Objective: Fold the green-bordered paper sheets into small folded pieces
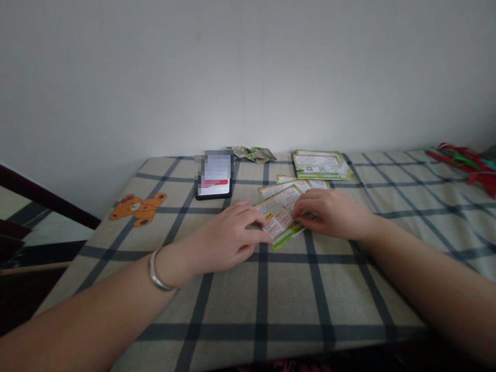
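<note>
A flat green-edged printed sheet (pixel 279 213), like a leaflet or thin packet, lies at a slant between my two hands. My left hand (pixel 232 235), with a silver bangle at the wrist, pinches its lower left edge between thumb and fingers. On the opposite side, my right hand (pixel 335 213) has its fingertips closed on the right edge, covering that part. Two similar sheets stick out from beneath it at the back, one of them a rear sheet (pixel 284 179). Just beyond my right hand is a neat stack of matching printed sheets (pixel 320 164).
A phone (pixel 214 189) with a lit screen stands left of the sheets. Crumpled green wrappers (pixel 261 154) lie by the wall. An orange bear cutout (pixel 137 208) is at the left of the checked tablecloth (pixel 232 305). Red and green fabric or string (pixel 465 160) lies far right.
</note>
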`<state>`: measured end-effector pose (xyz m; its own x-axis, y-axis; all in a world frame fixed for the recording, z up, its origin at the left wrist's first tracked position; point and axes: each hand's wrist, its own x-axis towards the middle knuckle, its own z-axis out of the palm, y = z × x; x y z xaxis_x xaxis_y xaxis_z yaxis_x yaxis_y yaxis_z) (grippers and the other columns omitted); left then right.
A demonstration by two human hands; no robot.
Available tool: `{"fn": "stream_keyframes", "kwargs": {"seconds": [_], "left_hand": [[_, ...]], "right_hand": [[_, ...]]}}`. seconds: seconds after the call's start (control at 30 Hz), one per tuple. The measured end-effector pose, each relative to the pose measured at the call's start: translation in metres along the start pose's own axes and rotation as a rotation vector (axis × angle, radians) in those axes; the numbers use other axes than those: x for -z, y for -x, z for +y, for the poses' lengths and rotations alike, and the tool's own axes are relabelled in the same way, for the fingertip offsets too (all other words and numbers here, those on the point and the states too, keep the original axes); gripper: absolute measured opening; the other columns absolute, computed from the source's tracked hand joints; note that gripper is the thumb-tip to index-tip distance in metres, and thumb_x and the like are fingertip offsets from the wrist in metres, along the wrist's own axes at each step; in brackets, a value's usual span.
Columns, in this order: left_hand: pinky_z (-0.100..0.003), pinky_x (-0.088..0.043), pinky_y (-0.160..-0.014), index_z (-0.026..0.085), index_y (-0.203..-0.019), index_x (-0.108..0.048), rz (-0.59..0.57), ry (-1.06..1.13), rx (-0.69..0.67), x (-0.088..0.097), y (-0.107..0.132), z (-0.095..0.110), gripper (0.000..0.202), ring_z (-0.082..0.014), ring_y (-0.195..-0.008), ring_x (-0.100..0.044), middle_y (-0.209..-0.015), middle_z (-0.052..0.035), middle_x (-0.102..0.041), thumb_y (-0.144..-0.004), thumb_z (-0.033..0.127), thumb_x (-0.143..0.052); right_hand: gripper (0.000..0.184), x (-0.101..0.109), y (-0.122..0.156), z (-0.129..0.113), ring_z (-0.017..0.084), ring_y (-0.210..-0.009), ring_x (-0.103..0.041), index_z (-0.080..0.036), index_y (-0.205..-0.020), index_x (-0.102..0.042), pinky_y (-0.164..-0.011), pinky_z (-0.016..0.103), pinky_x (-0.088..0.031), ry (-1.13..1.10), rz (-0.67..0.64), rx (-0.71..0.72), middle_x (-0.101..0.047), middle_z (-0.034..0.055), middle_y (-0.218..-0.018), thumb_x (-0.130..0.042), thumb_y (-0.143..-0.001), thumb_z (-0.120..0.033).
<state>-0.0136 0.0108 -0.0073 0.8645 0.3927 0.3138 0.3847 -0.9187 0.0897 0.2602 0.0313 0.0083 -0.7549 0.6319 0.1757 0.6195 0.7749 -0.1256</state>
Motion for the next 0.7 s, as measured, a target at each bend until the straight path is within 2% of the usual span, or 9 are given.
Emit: {"fn": "stream_keyframes", "kwargs": {"seconds": [0.1, 0.17, 0.23, 0.3, 0.37, 0.5, 0.7], "left_hand": [[-0.048, -0.040, -0.104, 0.023, -0.099, -0.067, 0.046, 0.021, 0.026, -0.001, 0.000, 0.000, 0.023, -0.0219, -0.108, -0.053, -0.111, -0.0066, -0.057, -0.087, 0.014, -0.050], [-0.044, -0.044, -0.099, 0.020, -0.102, -0.064, 0.098, 0.036, 0.089, -0.001, -0.001, 0.001, 0.022, -0.0222, -0.109, -0.052, -0.114, -0.0082, -0.056, -0.087, 0.013, -0.050], [-0.042, -0.046, -0.096, 0.016, -0.105, -0.060, 0.176, 0.045, 0.175, 0.000, -0.002, 0.002, 0.022, -0.0222, -0.110, -0.052, -0.115, -0.0099, -0.056, -0.086, 0.013, -0.050], [-0.042, -0.045, -0.097, 0.014, -0.107, -0.057, 0.236, 0.044, 0.265, 0.000, -0.003, 0.003, 0.022, -0.0222, -0.110, -0.053, -0.114, -0.0102, -0.057, -0.085, 0.013, -0.053], [-0.042, -0.045, -0.096, 0.014, -0.108, -0.056, 0.234, 0.049, 0.332, -0.001, -0.004, 0.003, 0.024, -0.0222, -0.107, -0.054, -0.111, -0.0089, -0.060, -0.084, 0.014, -0.056], [-0.041, -0.045, -0.096, 0.015, -0.109, -0.056, 0.180, 0.076, 0.365, -0.002, -0.006, 0.003, 0.026, -0.0213, -0.106, -0.056, -0.108, -0.0068, -0.062, -0.084, 0.015, -0.059], [-0.040, -0.044, -0.096, 0.016, -0.108, -0.057, 0.208, 0.090, 0.357, -0.002, -0.005, 0.003, 0.023, -0.0204, -0.107, -0.056, -0.110, -0.0062, -0.063, -0.085, 0.015, -0.057]], "right_hand": [[0.020, -0.007, -0.003, -0.004, 0.020, -0.085, -0.062, -0.018, -0.095, -0.063, -0.070, 0.031, -0.048, 0.014, 0.092, -0.032, -0.066, 0.0053, -0.096, -0.059, -0.087, -0.036], [0.026, -0.012, -0.005, -0.008, 0.023, -0.099, -0.059, -0.017, -0.106, -0.061, -0.083, 0.035, -0.049, 0.020, 0.163, -0.004, -0.065, 0.0082, -0.107, -0.059, -0.087, -0.036], [0.037, -0.017, -0.008, -0.010, 0.024, -0.110, -0.055, -0.017, -0.119, -0.057, -0.095, 0.039, -0.046, 0.009, 0.179, 0.020, -0.061, 0.0095, -0.119, -0.061, -0.086, -0.033], [0.051, -0.020, -0.010, -0.010, 0.026, -0.119, -0.050, -0.015, -0.129, -0.050, -0.103, 0.042, -0.042, 0.005, 0.194, 0.033, -0.057, 0.0111, -0.128, -0.064, -0.084, -0.033], [0.058, -0.022, -0.011, -0.010, 0.026, -0.124, -0.046, -0.014, -0.133, -0.047, -0.107, 0.044, -0.038, 0.007, 0.216, 0.051, -0.055, 0.0124, -0.132, -0.066, -0.082, -0.033], [0.043, -0.021, -0.013, -0.009, 0.025, -0.118, -0.050, -0.017, -0.127, -0.054, -0.104, 0.042, -0.041, 0.010, 0.267, 0.075, -0.060, 0.0094, -0.125, -0.062, -0.085, -0.029], [0.026, -0.019, -0.011, -0.011, 0.021, -0.097, -0.058, -0.021, -0.113, -0.063, -0.085, 0.036, -0.048, 0.018, 0.372, 0.070, -0.065, 0.0061, -0.103, -0.060, -0.087, -0.020]]}}
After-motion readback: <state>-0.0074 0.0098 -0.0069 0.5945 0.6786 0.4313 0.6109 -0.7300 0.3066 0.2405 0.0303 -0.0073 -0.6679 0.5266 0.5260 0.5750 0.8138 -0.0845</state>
